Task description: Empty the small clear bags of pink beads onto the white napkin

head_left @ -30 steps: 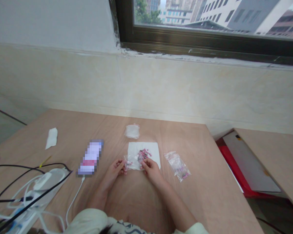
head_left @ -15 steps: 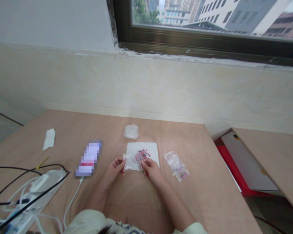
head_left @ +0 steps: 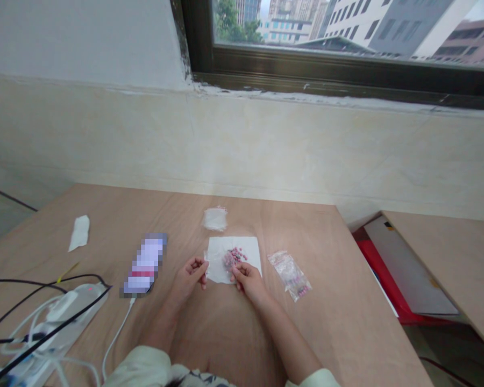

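Observation:
On a white sheet of paper [head_left: 250,273] lies a small heap of pink and dark beads [head_left: 237,252]. A small clear plastic bag [head_left: 215,263] stretches over the paper's left part and partly veils the beads. My left hand [head_left: 192,272] pinches the bag's left edge between thumb and fingers. At the front of the heap, my right hand [head_left: 248,278] is closed, thumb against fingertips, apparently on the bag's right end; the exact grip is too small to make out. Right of the paper lies another clear bag [head_left: 290,274] with some pink beads inside.
A stack of clear bags [head_left: 215,219] lies behind the paper. To the left are a phone [head_left: 145,266] on a white cable, a folded white tissue [head_left: 79,233] and a power strip [head_left: 70,312] with tangled cords. A wall and window frame [head_left: 306,75] stand behind the table.
The view has shifted slightly. Both hands keep nearly the same pose over the paper, and the bag between them lies a little differently over the beads.

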The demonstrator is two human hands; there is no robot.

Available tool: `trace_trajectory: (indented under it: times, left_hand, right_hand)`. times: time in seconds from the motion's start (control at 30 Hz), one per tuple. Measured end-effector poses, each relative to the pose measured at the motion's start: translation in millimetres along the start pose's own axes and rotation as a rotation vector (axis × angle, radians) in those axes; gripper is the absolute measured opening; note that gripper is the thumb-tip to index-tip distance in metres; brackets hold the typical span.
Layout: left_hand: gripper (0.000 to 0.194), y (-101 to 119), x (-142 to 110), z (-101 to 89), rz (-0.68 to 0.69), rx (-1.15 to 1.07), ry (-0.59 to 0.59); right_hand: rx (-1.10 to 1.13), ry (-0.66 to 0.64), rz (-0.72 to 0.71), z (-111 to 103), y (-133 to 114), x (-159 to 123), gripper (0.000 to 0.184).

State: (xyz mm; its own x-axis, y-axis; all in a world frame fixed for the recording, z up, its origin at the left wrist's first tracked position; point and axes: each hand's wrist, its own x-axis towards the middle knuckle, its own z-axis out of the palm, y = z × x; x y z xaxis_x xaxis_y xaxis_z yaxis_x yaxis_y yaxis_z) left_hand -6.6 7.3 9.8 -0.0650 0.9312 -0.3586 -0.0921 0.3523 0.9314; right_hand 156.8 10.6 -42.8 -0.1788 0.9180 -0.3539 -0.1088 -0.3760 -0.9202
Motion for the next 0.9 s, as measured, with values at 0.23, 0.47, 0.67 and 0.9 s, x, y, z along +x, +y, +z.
trace_trajectory:
  times: [0.23,0.47,0.67,0.9]
  left_hand:
    - [0.032,1.0,2.3,2.0,0.008,-0.004,-0.011]
    - [0.029,3.2,-4.3,0.8,0.03,-0.017,-0.062]
    - [0.028,1.6,-14.4,-5.5,-0.005,0.019,-0.172]
    - [0.023,-2.7,-21.2,-22.4,-0.011,0.29,-0.604]
  right_hand:
    - [0.016,-0.005,0.01,-2.0,2.6,2.2,0.034]
    - [0.056,-0.013,0.014,-0.8,-8.0,-3.8,0.032]
    - [0.138,0.009,0.038,-3.4,-22.5,-9.8,0.04]
    - [0.152,0.076,0.047,-9.1,-40.0,-16.1,0.031]
